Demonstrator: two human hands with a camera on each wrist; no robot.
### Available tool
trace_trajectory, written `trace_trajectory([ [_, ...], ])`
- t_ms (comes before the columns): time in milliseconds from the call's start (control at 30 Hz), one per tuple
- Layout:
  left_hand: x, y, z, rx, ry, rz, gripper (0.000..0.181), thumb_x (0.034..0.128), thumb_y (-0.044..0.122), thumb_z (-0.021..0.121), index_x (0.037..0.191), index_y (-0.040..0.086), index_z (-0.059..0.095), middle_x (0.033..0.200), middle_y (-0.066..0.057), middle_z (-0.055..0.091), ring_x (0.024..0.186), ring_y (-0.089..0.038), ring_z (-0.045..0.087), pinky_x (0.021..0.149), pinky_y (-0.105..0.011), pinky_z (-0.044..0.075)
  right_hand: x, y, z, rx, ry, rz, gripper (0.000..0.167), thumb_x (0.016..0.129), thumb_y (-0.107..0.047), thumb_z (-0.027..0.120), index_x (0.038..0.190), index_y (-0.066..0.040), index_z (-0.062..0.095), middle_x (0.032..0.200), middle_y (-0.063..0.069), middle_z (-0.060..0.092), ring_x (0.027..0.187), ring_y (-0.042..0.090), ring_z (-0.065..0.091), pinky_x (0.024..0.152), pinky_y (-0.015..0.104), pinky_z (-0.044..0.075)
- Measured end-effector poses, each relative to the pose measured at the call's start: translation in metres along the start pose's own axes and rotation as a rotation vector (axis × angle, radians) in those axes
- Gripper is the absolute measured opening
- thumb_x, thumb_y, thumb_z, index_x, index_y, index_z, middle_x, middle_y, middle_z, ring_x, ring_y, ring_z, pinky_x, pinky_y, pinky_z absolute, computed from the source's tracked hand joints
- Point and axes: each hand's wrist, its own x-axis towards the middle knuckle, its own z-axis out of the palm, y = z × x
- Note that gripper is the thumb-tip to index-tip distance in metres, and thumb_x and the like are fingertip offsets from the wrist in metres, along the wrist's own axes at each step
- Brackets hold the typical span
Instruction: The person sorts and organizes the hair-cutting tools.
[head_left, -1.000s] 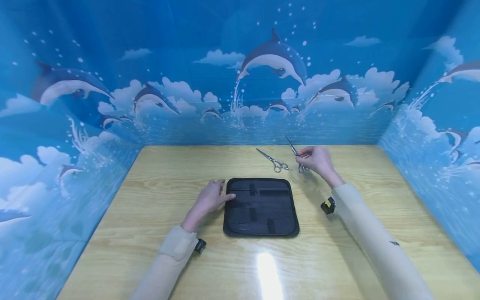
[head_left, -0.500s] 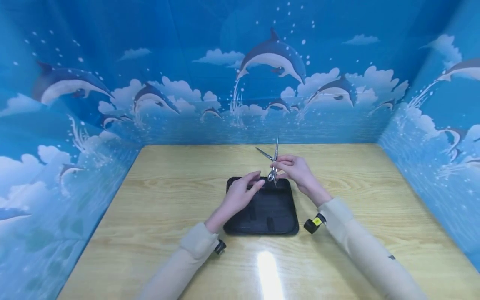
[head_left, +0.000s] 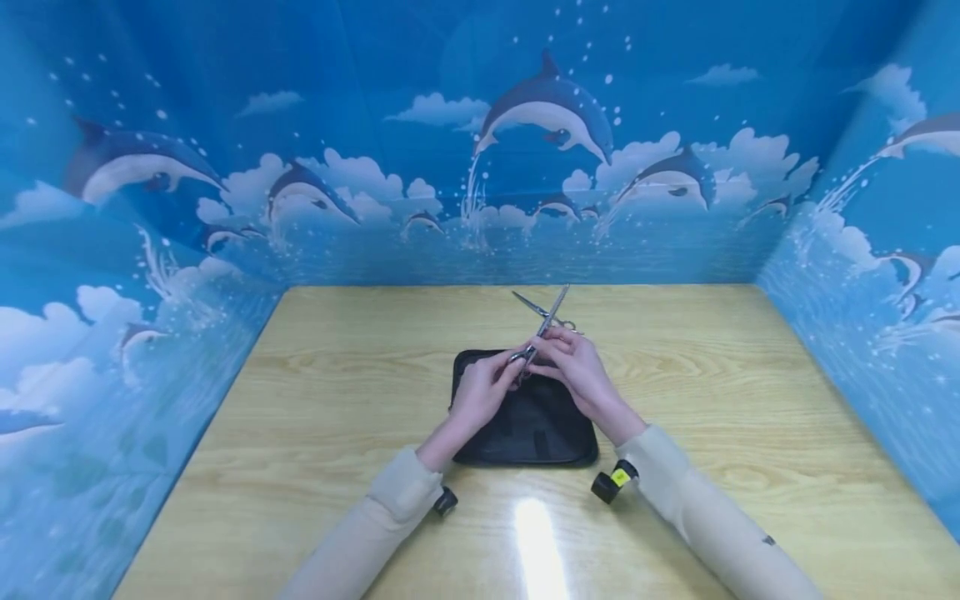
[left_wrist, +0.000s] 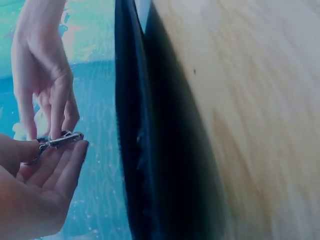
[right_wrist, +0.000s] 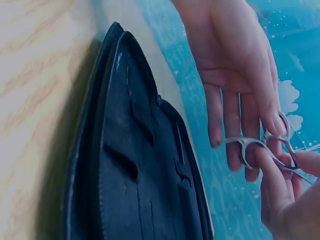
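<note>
Both hands hold one pair of silver scissors (head_left: 549, 318) above the back part of a black zip case (head_left: 525, 437). The blades point away and to the right. My left hand (head_left: 480, 390) pinches the finger rings between thumb and fingers; the left thumb lies on a ring (right_wrist: 286, 131) in the right wrist view. My right hand (head_left: 579, 371) grips the scissors nearer the pivot, its fingers (right_wrist: 272, 175) curled about the shanks. Behind them a second pair of scissors (head_left: 527, 302) lies on the table, partly covered by the held pair and the right hand.
The case lies open-faced on a wood-grain table (head_left: 337, 400), with dark straps (right_wrist: 120, 162) inside. A blue dolphin-print curtain (head_left: 375, 208) walls the back and sides. Small black cameras are worn at both wrists.
My right hand has carried the scissors left and toward me, over the case. My left hand has left the case's left edge and taken hold of the rings.
</note>
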Motion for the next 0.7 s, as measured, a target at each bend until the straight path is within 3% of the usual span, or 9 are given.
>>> trace_trajectory([
  [167, 0.000, -0.004, -0.006, 0.033, 0.005, 0.032, 0.025, 0.1034, 0.021, 0.058, 0.115, 0.007, 0.075, 0.080, -0.005, 0.073, 0.070, -0.013, 0.066, 0.065, -0.025, 0.054, -0.004, 0.002, -0.002, -0.033, -0.011, -0.041, 0.016, 0.100, -0.002, 0.061, 0.112, 0.007, 0.053, 0.095, 0.003, 0.072, 0.088, 0.014, 0.072, 0.087, 0.037, 0.060],
  [333, 0.000, -0.005, -0.011, -0.080, -0.043, 0.015, 0.024, 0.1034, 0.018, 0.058, 0.108, 0.001, 0.074, 0.090, -0.012, 0.076, 0.082, -0.021, 0.075, 0.071, -0.025, 0.060, -0.006, 0.005, -0.005, -0.026, -0.010, -0.045, 0.016, 0.098, 0.002, 0.062, 0.112, 0.005, 0.054, 0.090, 0.001, 0.074, 0.085, 0.013, 0.073, 0.086, 0.035, 0.060],
  [500, 0.001, -0.003, -0.015, -0.243, -0.087, -0.050, 0.025, 0.1039, 0.016, 0.057, 0.109, -0.003, 0.072, 0.102, -0.019, 0.076, 0.091, -0.029, 0.075, 0.072, -0.027, 0.062, -0.008, 0.008, -0.006, -0.019, 0.002, -0.049, 0.028, 0.097, 0.002, 0.063, 0.122, 0.009, 0.053, 0.090, 0.000, 0.075, 0.084, 0.012, 0.074, 0.085, 0.033, 0.061],
  [700, 0.002, -0.003, -0.018, -0.401, -0.085, -0.172, 0.028, 0.1055, 0.017, 0.055, 0.115, -0.005, 0.068, 0.097, -0.021, 0.075, 0.083, -0.026, 0.076, 0.070, -0.031, 0.063, -0.014, 0.010, -0.005, -0.035, 0.009, -0.018, 0.032, 0.097, 0.000, 0.065, 0.125, 0.014, 0.056, 0.095, 0.005, 0.076, 0.084, 0.013, 0.075, 0.085, 0.032, 0.060],
])
